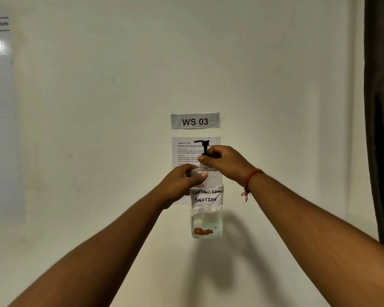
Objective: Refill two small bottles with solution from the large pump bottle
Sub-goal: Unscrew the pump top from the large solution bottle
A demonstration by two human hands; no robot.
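Observation:
The large clear pump bottle point(206, 218) is held up in the air in front of the wall. It bears a white label reading "CONTACT LENS SOLUTION" and holds a little liquid at its bottom. My left hand point(183, 185) grips the bottle's upper body from the left. My right hand point(222, 161) grips the collar at the base of the black pump head point(203, 145). No small bottles are in view.
A "WS 03" sign point(195, 121) and a printed task sheet point(186, 151) are stuck on the cream wall behind the bottle. A dark curtain point(381, 129) hangs at the right edge. A whiteboard point(0, 129) is at the left.

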